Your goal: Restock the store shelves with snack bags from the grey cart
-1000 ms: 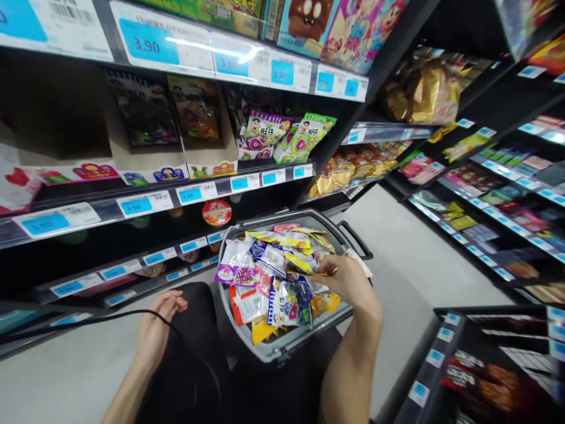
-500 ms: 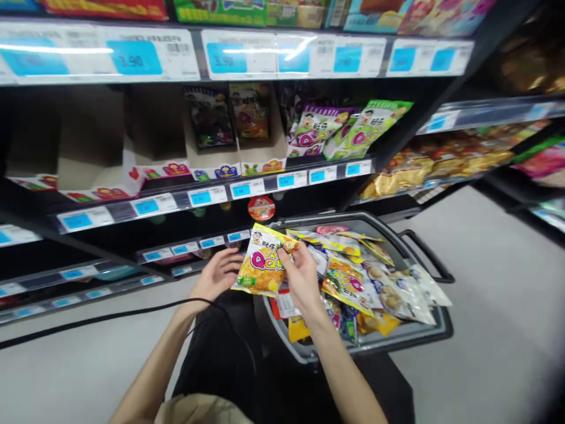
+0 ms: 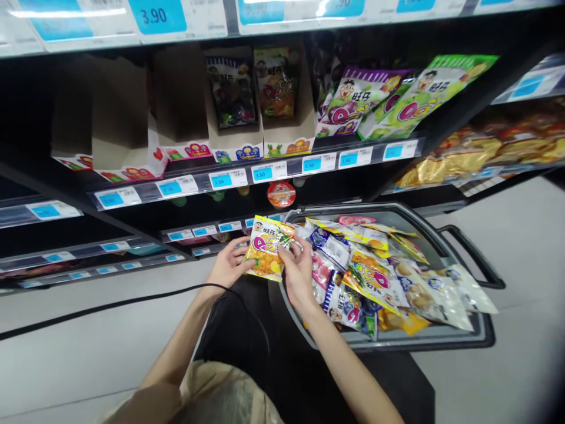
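A yellow-and-orange bag of gummy candy (image 3: 265, 250) is held upright between my two hands, its printed front towards me. My left hand (image 3: 230, 262) grips its left edge, thumb on the front and fingers behind. On the right edge, my right hand (image 3: 298, 268) pinches the bag with the thumb in front. Just right of my hands sits a grey basket (image 3: 424, 218) heaped with candy bags, among them another yellow gummy bag (image 3: 373, 280), a blue-and-white one (image 3: 346, 306) and pale clear packets (image 3: 441, 291).
Ahead, a shelf carries open cardboard display boxes (image 3: 126, 118), a dark gummy bag (image 3: 232, 94), a purple bag (image 3: 353, 100) and a green bag (image 3: 435, 94). A red-lidded cup (image 3: 281, 194) stands one shelf lower. A black cable (image 3: 110, 306) crosses by my left wrist.
My left hand has closed from beside the bag onto its left edge, so both hands now hold it. The view has shifted, bringing the shelf and basket closer.
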`<state>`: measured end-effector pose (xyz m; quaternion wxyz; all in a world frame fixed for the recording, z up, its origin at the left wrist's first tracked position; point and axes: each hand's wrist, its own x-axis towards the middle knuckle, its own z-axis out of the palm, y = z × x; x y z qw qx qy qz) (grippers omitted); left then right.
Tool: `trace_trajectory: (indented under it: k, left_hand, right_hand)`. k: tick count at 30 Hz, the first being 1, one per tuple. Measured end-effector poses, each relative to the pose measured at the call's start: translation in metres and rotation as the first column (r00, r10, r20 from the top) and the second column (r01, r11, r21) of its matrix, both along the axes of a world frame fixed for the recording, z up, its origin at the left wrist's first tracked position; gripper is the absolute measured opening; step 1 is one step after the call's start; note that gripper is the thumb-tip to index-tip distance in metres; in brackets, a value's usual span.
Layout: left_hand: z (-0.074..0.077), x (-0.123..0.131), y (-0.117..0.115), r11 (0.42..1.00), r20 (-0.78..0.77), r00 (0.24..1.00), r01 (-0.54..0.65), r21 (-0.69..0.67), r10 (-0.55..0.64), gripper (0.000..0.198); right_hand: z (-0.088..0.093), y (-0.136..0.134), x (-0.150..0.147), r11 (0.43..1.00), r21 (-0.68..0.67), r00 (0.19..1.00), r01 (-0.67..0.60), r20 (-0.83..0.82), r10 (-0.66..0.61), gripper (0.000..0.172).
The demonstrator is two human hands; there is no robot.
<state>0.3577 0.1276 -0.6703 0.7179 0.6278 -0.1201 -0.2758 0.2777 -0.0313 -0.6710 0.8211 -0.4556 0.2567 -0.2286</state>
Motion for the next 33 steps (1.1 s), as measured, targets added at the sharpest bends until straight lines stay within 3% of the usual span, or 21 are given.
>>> trace_trajectory:
  k: [2, 4, 6, 7, 9, 11, 13, 14, 18, 20, 23, 24, 26, 29, 31, 33]
  left_hand:
    - [-0.002, -0.005, -0.002, 0.987, 0.123, 0.981, -0.154, 0.042, 0.148, 0.075]
    - [-0.004, -0.013, -0.004, 0.940, 0.365, 0.891, -0.327, 0.102, 0.270, 0.061]
    - [-0.003, -0.022, -0.003, 0.925, 0.645, 0.741, -0.355, 0.138, 0.188, 0.043]
    - [-0.001, -0.027, -0.002, 0.943, 0.751, 0.657, -0.289, 0.163, 0.071, 0.034]
    - [0.007, -0.034, 0.001, 0.959, 0.842, 0.485, -0.029, 0.283, -0.234, 0.025]
    - [0.019, -0.038, 0.002, 0.867, 0.798, 0.340, 0.221, 0.446, -0.497, 0.029]
    - [0.030, -0.041, -0.001, 0.765, 0.732, 0.256, 0.359, 0.535, -0.632, 0.033]
    - [0.034, -0.041, -0.003, 0.746, 0.717, 0.248, 0.386, 0.543, -0.651, 0.033]
    - [0.040, -0.041, -0.010, 0.805, 0.775, 0.273, 0.377, 0.458, -0.570, 0.025]
    - [0.039, -0.040, -0.011, 0.856, 0.864, 0.179, 0.331, 0.397, -0.470, 0.027]
    - [0.035, -0.038, -0.010, 0.910, 0.945, -0.020, 0.263, 0.319, -0.326, 0.032]
    - [0.033, -0.038, -0.010, 0.923, 0.955, -0.049, 0.246, 0.296, -0.293, 0.030]
    - [0.027, -0.040, -0.011, 0.955, 0.979, -0.043, 0.215, 0.206, -0.201, 0.025]
    - [0.016, -0.046, -0.017, 0.990, 0.983, 0.129, 0.041, -0.135, 0.129, 0.021]
    - [0.011, -0.048, -0.022, 0.914, 0.871, 0.279, -0.161, -0.372, 0.404, 0.023]
    - [0.007, -0.046, -0.026, 0.809, 0.662, 0.465, -0.357, -0.467, 0.587, 0.025]
  right_hand:
    - [0.001, 0.003, -0.001, 0.995, -0.095, 0.999, -0.042, 0.003, 0.043, 0.065]
    - [0.005, 0.006, -0.004, 0.976, -0.136, 0.984, -0.168, 0.041, 0.175, 0.073]
    - [0.011, 0.008, -0.006, 0.944, -0.113, 0.940, -0.311, 0.107, 0.322, 0.079]
    - [0.013, 0.008, -0.008, 0.927, -0.077, 0.919, -0.366, 0.130, 0.373, 0.079]
    - [0.018, 0.005, -0.010, 0.889, 0.040, 0.885, -0.456, 0.124, 0.449, 0.077]
    - [0.021, -0.001, -0.012, 0.843, 0.167, 0.859, -0.512, 0.088, 0.504, 0.087]
    - [0.023, -0.007, -0.013, 0.795, 0.249, 0.831, -0.553, 0.104, 0.546, 0.097]
    - [0.025, -0.009, -0.013, 0.773, 0.276, 0.820, -0.571, 0.138, 0.556, 0.099]
    - [0.030, -0.013, -0.012, 0.732, 0.338, 0.806, -0.591, 0.291, 0.516, 0.093]
    - [0.032, -0.013, -0.012, 0.726, 0.369, 0.812, -0.581, 0.322, 0.486, 0.092]
    - [0.032, -0.013, -0.013, 0.686, 0.425, 0.807, -0.590, 0.342, 0.482, 0.091]
    - [0.032, -0.013, -0.014, 0.677, 0.435, 0.805, -0.593, 0.340, 0.486, 0.091]
    - [0.030, -0.012, -0.017, 0.684, 0.421, 0.803, -0.596, 0.331, 0.496, 0.093]
    - [0.025, -0.008, -0.020, 0.725, 0.313, 0.785, -0.614, 0.343, 0.517, 0.097]
    - [0.021, -0.003, -0.019, 0.768, 0.234, 0.791, -0.596, 0.332, 0.513, 0.093]
    - [0.017, 0.001, -0.015, 0.838, 0.194, 0.848, -0.509, 0.279, 0.451, 0.090]
